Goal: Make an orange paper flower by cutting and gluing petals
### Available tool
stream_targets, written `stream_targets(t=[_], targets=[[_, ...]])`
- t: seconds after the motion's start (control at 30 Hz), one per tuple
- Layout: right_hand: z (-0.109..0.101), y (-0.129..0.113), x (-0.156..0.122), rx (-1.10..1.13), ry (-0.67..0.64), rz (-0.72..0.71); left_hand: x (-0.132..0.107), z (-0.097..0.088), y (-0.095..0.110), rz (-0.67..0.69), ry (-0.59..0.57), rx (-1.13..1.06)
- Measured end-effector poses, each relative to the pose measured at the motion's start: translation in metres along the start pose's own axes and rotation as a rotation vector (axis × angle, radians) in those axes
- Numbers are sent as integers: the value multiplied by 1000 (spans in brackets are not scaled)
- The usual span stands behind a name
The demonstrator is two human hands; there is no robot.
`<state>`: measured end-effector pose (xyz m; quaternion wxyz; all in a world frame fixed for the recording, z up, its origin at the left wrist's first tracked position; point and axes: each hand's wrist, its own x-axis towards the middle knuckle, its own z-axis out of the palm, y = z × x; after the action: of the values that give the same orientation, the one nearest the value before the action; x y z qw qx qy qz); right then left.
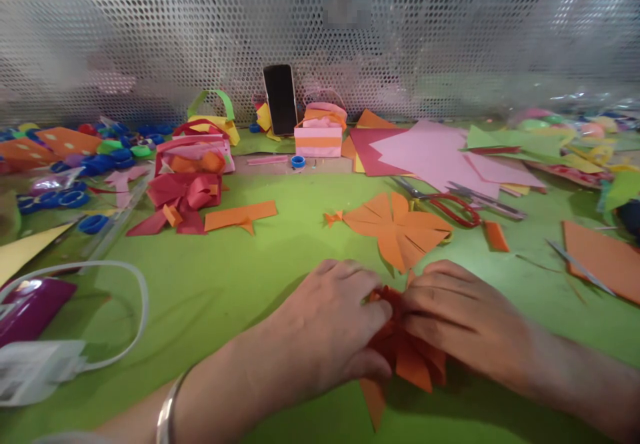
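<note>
Between my hands, just above the green tabletop (200, 324), is a folded orange paper bow (413, 364) with loops and pointed tails. My left hand (330, 324), a silver bangle at its wrist, has its thumb and fingers closed on the bow's left side. My right hand (460, 317) grips the bow's right side, its fingers curled over the top and hiding part of it. Beyond the hands lies a flat orange petal-shaped paper cutout (400, 227). A tiny orange paper bow (333, 217) touches its left tip, and an orange paper strip (241, 216) rests farther left.
Red-handled scissors (455, 209) and metal tweezers (500, 204) lie behind the cutout. Pink paper sheets (425, 151) and small paper bags (319, 134) line the back, beside a propped phone (281, 101). At left are a charger (43, 371) with its cable and a purple box (37, 307).
</note>
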<state>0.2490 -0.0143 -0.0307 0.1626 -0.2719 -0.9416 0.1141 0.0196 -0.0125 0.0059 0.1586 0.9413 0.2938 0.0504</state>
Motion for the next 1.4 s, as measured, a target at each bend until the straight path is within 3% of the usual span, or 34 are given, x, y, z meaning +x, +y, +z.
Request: stream_targets(t=[0.4, 0.7, 0.87, 1.1, 1.2, 1.3, 1.4], targets=[[6, -6, -3, -60, 87, -23, 1, 2, -1, 4, 9, 18], [-14, -7, 5, 32, 240, -27, -2, 3, -2, 5, 19, -6], [-16, -7, 2, 12, 172, 19, -4, 1, -2, -15, 43, -107], [-4, -14, 2, 114, 31, 251, -3, -2, -5, -36, 51, -97], [-6, -11, 2, 134, 132, 245, -3, -2, -7, -101, 111, -75], [-15, -2, 5, 124, 286, 215, -4, -3, -11, -252, 252, -89], [-23, 7, 7, 114, 365, 294, -6, -6, -15, -342, 352, -103]])
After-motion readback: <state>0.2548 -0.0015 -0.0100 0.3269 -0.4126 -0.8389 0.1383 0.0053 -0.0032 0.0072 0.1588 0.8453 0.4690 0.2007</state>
